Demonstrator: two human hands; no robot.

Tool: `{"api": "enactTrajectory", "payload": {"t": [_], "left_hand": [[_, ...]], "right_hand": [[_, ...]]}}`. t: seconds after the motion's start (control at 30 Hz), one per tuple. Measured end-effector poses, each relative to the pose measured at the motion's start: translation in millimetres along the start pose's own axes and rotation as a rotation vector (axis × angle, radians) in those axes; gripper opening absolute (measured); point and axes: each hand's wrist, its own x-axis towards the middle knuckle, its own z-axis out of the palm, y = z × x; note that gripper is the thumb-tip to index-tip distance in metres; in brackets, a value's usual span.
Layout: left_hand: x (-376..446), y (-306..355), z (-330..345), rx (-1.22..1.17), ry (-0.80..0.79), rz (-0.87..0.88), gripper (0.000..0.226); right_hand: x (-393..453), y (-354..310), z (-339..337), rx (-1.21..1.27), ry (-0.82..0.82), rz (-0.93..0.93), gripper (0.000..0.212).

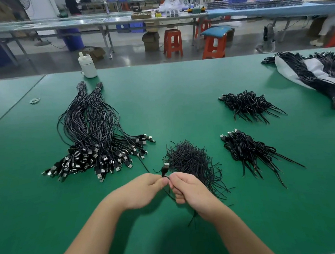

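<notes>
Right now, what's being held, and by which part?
One black cable: left hand and right hand both pinch its cord just below the plug.

Left forearm [94,231]: bare, entering from lower left, angled up-right.
Left hand [145,191]: back up, fingers curled, fingertips pinching black cable [165,171].
Right forearm [235,227]: bare, entering from lower right, angled up-left.
Right hand [189,192]: back up, fingers curled round same cable.
Fingertips of both hands nearly touching.
</notes>
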Motion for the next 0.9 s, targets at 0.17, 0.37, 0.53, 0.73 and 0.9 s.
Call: {"api": "enactTrajectory", "payload": {"t": [0.17, 0.37, 0.53, 0.73, 0.9], "left_hand": [[8, 9, 15, -0.482, 0.271, 0.093, 0.05], [14, 26, 6, -1.522, 0.375, 0.224, 0.044], [-4, 16, -16, -1.387, 0.027, 0.368, 0.032], [-27, 11, -23, -0.461, -0.276, 0.308, 0.039], [-33, 12, -20, -0.052, -0.323, 0.131, 0.041]], "right_hand": [[-1, -3, 8, 0.057, -0.038, -0.049, 0.038], [4, 5, 16, 0.084, -0.094, -0.065, 0.041], [6, 12, 11, 0.331, -0.174, -0.03, 0.037], [10, 12, 2, 0.022, -0.273, 0.021, 0.033], [11, 9, -6, 0.026, -0.21, 0.038, 0.026]]}}
